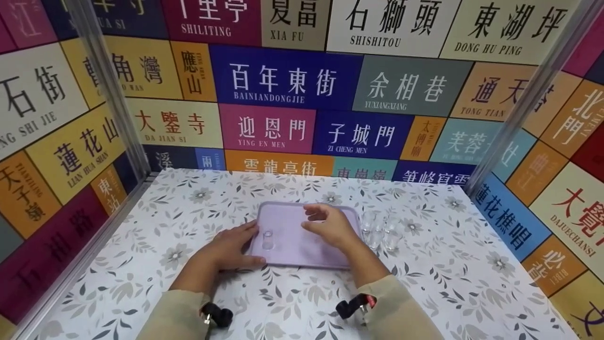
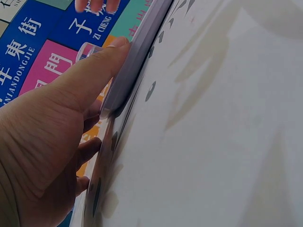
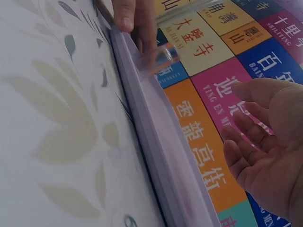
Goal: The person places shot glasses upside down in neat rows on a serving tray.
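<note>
by the left hand [image 1: 231, 248], a lilac tray [image 1: 297, 248] is gripped at its near-left corner; a small clear cup [image 1: 268, 241] is set on its left part; the right hand [image 1: 331, 226] (relaxed, empty) is held above; more cups [image 1: 391, 241] are clustered rightward.

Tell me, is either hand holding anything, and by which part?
The left hand holds the purple tray by its near left corner, thumb at the near edge, fingers along the left side. The right hand, above the tray, holds nothing.

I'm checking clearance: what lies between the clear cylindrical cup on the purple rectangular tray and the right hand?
Only bare purple tray, as the head view shows.
</note>
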Action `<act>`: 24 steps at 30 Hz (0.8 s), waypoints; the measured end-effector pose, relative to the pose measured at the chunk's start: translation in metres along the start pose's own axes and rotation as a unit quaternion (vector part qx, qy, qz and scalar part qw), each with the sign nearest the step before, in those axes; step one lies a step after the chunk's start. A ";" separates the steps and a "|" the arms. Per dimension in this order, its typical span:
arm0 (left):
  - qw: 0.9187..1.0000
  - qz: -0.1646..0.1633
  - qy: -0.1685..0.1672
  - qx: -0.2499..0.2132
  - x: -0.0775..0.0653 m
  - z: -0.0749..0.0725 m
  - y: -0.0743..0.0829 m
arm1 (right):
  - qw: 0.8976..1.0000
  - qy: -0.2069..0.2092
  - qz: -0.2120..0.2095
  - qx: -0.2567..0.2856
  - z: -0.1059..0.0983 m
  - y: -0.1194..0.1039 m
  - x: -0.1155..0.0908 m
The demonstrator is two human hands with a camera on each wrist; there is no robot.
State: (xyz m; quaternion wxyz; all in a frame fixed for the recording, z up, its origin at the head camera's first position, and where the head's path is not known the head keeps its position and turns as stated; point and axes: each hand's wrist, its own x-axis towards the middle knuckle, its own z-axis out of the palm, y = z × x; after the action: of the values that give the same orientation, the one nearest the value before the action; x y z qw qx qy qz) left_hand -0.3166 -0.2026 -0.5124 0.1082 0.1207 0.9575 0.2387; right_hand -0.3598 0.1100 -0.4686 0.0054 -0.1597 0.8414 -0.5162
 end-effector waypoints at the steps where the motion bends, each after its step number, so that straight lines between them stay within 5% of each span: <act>1: 1.000 0.004 0.001 0.000 0.000 0.000 0.000 | 1.000 0.008 0.004 0.000 -0.008 0.002 -0.001; 13: 1.000 0.012 0.009 -0.003 0.000 0.001 -0.004 | 0.996 0.064 0.061 -0.015 -0.096 0.025 -0.026; 24: 1.000 -0.002 0.002 -0.010 0.000 0.002 -0.002 | 0.993 0.085 0.078 -0.038 -0.144 0.051 -0.045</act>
State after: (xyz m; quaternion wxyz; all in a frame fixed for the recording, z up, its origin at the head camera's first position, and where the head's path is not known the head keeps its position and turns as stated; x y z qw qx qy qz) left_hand -0.3163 -0.2039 -0.5151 0.1081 0.1175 0.9553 0.2487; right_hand -0.3552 0.2685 -0.4533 -0.0320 -0.0486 0.8675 -0.4940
